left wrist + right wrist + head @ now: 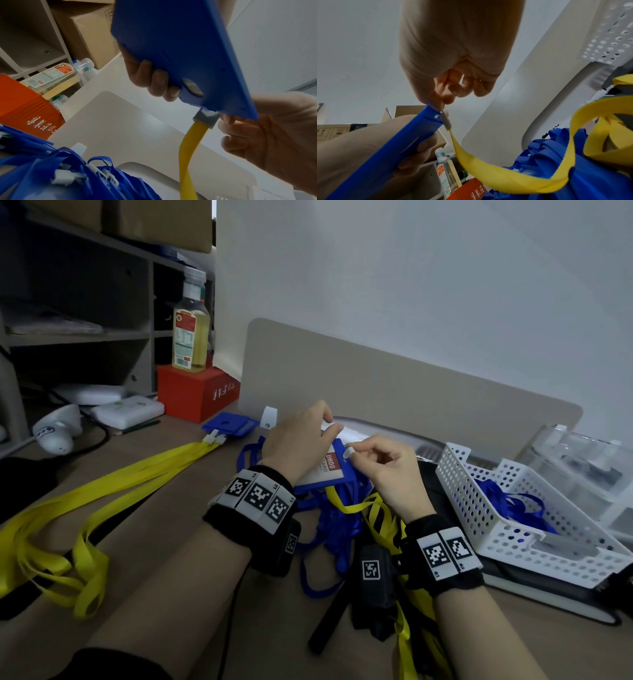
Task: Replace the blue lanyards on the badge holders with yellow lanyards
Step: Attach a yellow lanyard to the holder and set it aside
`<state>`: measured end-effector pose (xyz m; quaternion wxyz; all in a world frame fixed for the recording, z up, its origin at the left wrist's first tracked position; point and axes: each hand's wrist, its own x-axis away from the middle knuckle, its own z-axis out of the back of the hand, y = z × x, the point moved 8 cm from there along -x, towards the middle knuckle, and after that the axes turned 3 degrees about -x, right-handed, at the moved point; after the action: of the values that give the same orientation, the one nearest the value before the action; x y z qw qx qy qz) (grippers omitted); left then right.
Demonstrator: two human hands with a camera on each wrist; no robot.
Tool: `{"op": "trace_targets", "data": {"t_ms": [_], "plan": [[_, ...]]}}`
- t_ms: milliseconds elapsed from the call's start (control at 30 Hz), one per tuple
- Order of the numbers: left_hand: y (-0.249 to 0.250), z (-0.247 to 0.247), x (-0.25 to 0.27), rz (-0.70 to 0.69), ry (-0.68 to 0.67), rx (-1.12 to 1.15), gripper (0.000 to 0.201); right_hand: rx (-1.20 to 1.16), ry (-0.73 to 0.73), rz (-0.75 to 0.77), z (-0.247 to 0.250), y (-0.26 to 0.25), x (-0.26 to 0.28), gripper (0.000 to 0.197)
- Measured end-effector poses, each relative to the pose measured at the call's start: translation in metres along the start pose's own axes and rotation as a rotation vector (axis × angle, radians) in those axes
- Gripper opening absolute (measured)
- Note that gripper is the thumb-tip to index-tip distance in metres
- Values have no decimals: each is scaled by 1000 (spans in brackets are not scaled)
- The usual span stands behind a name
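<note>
While the left hand (298,436) grips a flat, rigid blue plastic badge holder (329,470) above the table's middle, the right hand (387,470) pinches the small pale clip (349,453) at its top edge. A flat woven yellow lanyard (188,146) hangs from that clip over a heap of glossy blue lanyards (339,518).

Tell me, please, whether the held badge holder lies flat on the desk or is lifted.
Lifted: left hand holds the blue badge holder above the blue lanyards.

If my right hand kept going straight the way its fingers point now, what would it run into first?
Most likely the left hand, gripping the blue badge holder. The right hand pinches the white clip at the holder's edge and points left toward it; depth is uncertain.
</note>
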<state>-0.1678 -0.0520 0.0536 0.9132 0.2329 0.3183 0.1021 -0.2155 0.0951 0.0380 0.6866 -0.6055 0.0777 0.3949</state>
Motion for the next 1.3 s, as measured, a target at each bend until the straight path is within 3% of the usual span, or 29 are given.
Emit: {"op": "trace_targets", "data": {"t_ms": [267, 467, 600, 767, 900, 1033, 1133, 1200, 1300], "plan": [[-11, 5, -2, 58, 24, 63, 26, 95, -2, 29, -5, -10, 1, 9], [-14, 13, -2, 75, 73, 82, 24, 146, -58, 31, -13, -14, 2, 20], [-6, 13, -2, 31, 42, 150, 22, -27, -25, -88, -13, -15, 3, 21], [15, 9, 1, -167, -50, 132, 12, -45, -239, -265, -32, 3, 9, 42], [16, 14, 0, -201, 5, 68, 11, -190, -329, -419, -43, 10, 18, 31], [2, 40, -3, -112, 248, 54, 14, -295, -120, -522, -30, 17, 12, 24], [-9, 52, -2, -8, 331, 87, 16, -395, 59, -566, -17, 24, 8, 23], [-15, 47, -3, 69, 283, 146, 25, -422, 149, -588, -10, 27, 7, 22], [-12, 20, -6, 120, 88, 341, 33, -548, 183, -631, -10, 25, 3, 22]]}}
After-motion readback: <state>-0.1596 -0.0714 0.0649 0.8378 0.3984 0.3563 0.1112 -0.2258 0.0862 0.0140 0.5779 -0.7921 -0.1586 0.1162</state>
